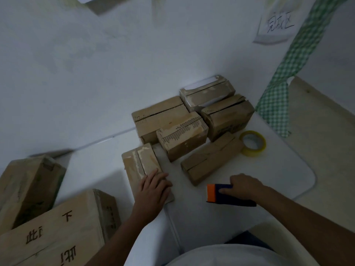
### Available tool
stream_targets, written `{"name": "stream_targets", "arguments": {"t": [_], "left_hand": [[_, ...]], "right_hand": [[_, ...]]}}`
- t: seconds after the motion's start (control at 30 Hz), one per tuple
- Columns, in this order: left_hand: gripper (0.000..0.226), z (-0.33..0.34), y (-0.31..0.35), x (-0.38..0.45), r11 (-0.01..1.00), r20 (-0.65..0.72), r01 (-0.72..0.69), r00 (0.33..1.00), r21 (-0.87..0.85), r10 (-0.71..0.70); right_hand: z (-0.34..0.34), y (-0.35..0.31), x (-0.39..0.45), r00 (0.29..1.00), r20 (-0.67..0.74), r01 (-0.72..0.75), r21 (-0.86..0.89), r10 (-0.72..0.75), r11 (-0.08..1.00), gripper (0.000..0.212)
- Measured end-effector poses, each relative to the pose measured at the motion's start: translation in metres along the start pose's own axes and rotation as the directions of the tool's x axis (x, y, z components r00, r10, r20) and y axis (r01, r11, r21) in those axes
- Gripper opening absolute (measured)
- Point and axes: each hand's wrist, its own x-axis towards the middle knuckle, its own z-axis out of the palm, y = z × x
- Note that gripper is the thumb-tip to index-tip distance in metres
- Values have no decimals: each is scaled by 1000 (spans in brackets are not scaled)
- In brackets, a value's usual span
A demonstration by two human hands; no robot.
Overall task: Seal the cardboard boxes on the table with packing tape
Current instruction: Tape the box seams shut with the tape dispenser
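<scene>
Dim, bluish light w/ soft shadows, no glare; pic slightly blurry overall, wide-angle lens bends the edges, corners least sharp

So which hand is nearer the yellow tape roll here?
Right. The right hand rests on the orange-and-blue tool, below the tape roll; the left hand lies on a box far to its left.

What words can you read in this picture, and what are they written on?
"完成区": handwritten on the paper sign on the wall.
"下": printed on the big carton at lower left, seen upside down.
The carton's other characters and the marks on the small boxes are too blurred to read.
</scene>
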Motion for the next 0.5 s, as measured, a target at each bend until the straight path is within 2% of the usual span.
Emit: {"name": "stream_targets", "arguments": {"t": [0.13,0.23,0.3,0.4,0.5], "left_hand": [[42,-1,0,0,1000,-8,-9,1000,-7,9],[41,-3,3,0,1000,-18,-2,1000,-17,2],[42,-3,4,0,1000,-15,-2,1000,-25,1],[41,-4,4,-1,999,9,-9,1000,-43,10],[39,-2,0,-2,999,42,-42,998,-34,43]], "right_hand": [[28,21,-13,962,-146,240,55,-230,969,44],[46,22,-16,924,-197,320,-65,-327,945,49],[58,17,-10,918,-254,279,-130,-304,951,49],[70,7,-1,911,-341,207,-102,-230,973,46],[76,-1,1,896,-395,207,-26,-201,978,50]]}}
